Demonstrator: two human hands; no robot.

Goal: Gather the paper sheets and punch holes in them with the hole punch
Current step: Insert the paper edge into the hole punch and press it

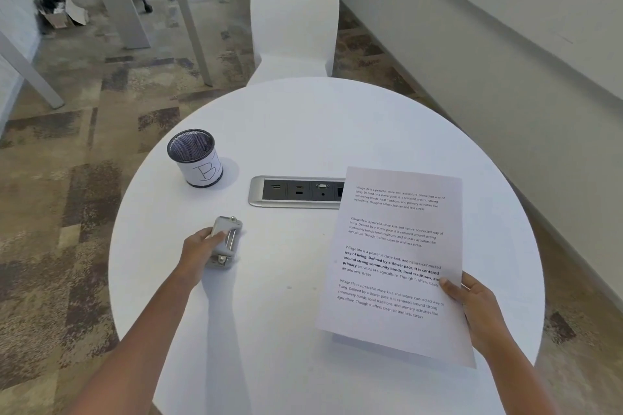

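Observation:
The paper sheets (pixel 394 256), white with printed paragraphs, are held slightly above the right side of the round white table (pixel 303 131). My right hand (pixel 472 307) pinches their right edge, thumb on top. How many sheets are in the stack I cannot tell. The grey and silver hole punch (pixel 226 241) rests on the table's left part. My left hand (pixel 199 251) is wrapped around its left side.
A mesh pen cup (pixel 196 158) with a paper label stands at the table's back left. A silver power and port panel (pixel 296 192) is set into the table's middle, its right end under the sheets. A white chair (pixel 293 20) stands behind the table.

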